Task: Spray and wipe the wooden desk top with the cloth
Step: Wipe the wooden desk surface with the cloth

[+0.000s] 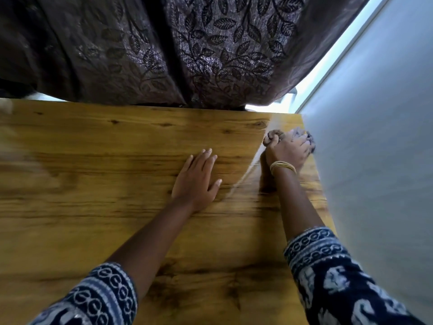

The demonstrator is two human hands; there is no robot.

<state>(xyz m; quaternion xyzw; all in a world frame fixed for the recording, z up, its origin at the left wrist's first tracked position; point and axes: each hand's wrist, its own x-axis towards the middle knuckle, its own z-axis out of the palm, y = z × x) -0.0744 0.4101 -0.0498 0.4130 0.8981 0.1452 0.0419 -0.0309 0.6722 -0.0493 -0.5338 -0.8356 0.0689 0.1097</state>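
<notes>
Brown cloth (274, 137) is being gripped by the curled fingers of the right hand (289, 148) at the desk top's (93, 184) far right corner, beside the wall (375, 137); left hand (195, 179) is lying flat, fingers straight, bracing. Strokes should be overlapping, following the grain, pressing evenly

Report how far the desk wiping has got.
Done: cannot tell; no spray bottle shows, and the desk top gives no clear wet marks. In hand: the right hand grips the bunched cloth at the far right corner by the wall; the left hand rests flat. Left: apparently most of the surface.
</notes>
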